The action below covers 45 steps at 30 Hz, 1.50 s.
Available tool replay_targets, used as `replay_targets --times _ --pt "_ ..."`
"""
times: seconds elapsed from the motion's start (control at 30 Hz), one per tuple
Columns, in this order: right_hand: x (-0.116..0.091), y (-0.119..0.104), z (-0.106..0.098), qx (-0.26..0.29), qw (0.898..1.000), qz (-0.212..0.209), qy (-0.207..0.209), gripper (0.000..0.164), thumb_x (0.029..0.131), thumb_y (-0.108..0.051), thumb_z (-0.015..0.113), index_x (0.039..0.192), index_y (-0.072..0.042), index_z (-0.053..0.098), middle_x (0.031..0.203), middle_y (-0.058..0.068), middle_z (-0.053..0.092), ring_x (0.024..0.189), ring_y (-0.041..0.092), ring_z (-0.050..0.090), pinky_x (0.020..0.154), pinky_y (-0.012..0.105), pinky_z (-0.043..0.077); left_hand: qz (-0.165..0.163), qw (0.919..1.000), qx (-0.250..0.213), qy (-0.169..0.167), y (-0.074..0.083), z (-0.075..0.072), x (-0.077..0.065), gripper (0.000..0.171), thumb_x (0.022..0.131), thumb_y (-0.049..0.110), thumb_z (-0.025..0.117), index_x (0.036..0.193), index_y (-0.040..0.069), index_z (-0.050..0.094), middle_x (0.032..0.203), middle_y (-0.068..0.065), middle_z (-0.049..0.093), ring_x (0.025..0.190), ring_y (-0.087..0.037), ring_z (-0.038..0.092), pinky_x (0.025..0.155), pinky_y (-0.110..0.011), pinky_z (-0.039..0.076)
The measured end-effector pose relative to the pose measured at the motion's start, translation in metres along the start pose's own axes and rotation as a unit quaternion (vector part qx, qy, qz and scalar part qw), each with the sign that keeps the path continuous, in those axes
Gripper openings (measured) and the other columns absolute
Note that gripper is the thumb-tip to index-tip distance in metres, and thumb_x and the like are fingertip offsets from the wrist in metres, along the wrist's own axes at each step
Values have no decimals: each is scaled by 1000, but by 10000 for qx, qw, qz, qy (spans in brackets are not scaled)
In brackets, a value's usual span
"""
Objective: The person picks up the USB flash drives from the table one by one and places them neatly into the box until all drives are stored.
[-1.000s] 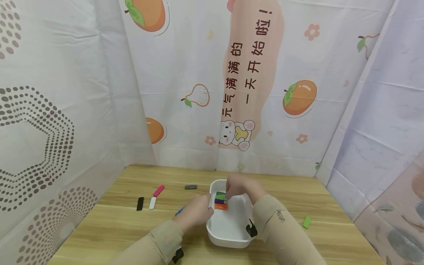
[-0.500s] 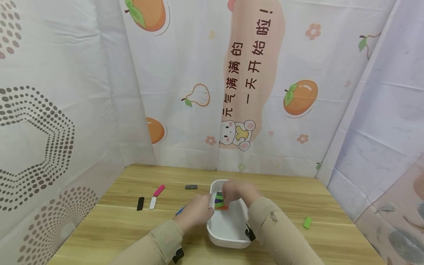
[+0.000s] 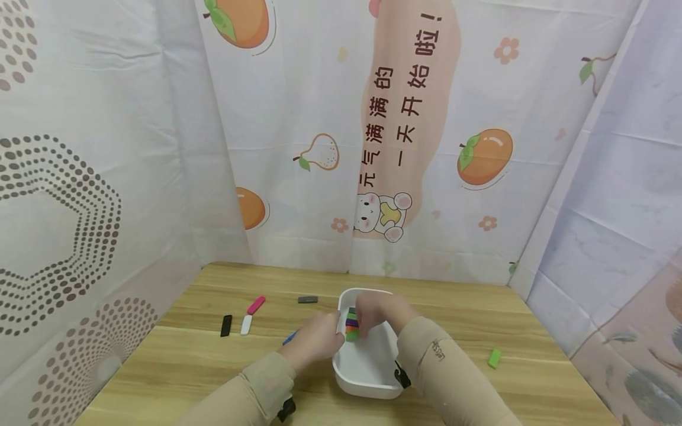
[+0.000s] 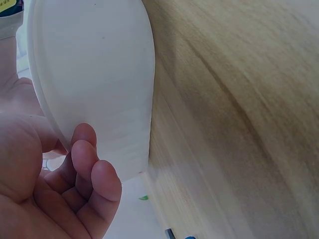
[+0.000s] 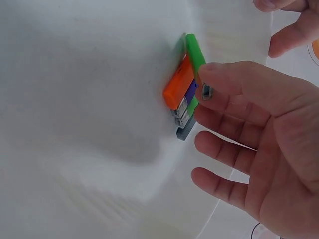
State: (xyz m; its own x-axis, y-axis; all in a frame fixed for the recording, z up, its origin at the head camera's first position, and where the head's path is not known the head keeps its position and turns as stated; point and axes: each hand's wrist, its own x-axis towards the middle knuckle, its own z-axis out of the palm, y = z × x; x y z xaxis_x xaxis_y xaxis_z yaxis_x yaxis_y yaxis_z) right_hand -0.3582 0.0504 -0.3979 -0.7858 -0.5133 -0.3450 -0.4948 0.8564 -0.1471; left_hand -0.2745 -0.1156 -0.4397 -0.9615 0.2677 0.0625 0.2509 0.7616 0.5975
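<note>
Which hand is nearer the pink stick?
The left hand: it grips the left rim of the tray, right of the pink stick. The right hand is farther right, inside the tray, pinching a green stick.

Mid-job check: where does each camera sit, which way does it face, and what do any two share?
Head: worn on the head, facing forward and down at the table, white tub and curtain; both hands and sleeves show.
Left wrist: faces the tub's outer wall and the table; the left hand grips the rim.
Right wrist: faces into the tub; the right hand pinches a green USB stick, with left fingers at the edge.
Shared: head and right wrist both show the orange stick.
</note>
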Motion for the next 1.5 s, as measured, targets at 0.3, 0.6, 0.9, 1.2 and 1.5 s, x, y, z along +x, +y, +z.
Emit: replay_targets --times 0.3,0.6,0.9,1.2,1.5 --pt "11 -8 6 -846 9962 197 -114 21 77 -21 90 77 -18 68 78 -6 62 75 13 54 78 32 50 -93 9999 -55 -67 1 -1 1 39 94 8 65 129 -9 57 97 -13 68 64 -14 60 52 -27 52" --pt "11 -14 4 -1208 9923 138 -219 23 76 -20 89 78 -18 67 74 -6 59 72 12 50 73 29 48 -162 9997 -155 -101 4 -2 0 41 96 8 64 132 -9 55 98 -14 68 61 -14 60 50 -28 51" --pt "11 -15 4 -1245 9915 241 -274 24 73 -18 90 79 -17 68 76 -6 60 72 13 50 72 29 48 -178 9996 -200 -124 5 -2 0 40 96 8 64 132 -9 56 99 -14 68 65 -14 61 54 -27 53" --pt "8 -13 -2 -945 9945 368 -273 25 73 -19 92 84 -18 70 84 -6 62 81 13 55 82 33 51 -215 9994 -209 -154 6 -3 0 44 96 9 64 135 -9 54 100 -14 68 63 -13 61 52 -27 53" --pt "2 -3 -13 -366 9990 233 -144 21 76 -20 91 84 -18 72 82 -7 64 78 14 56 81 35 53 -207 9997 55 -92 5 -2 -1 45 95 10 65 134 -10 55 108 -17 68 67 -14 60 53 -27 51"
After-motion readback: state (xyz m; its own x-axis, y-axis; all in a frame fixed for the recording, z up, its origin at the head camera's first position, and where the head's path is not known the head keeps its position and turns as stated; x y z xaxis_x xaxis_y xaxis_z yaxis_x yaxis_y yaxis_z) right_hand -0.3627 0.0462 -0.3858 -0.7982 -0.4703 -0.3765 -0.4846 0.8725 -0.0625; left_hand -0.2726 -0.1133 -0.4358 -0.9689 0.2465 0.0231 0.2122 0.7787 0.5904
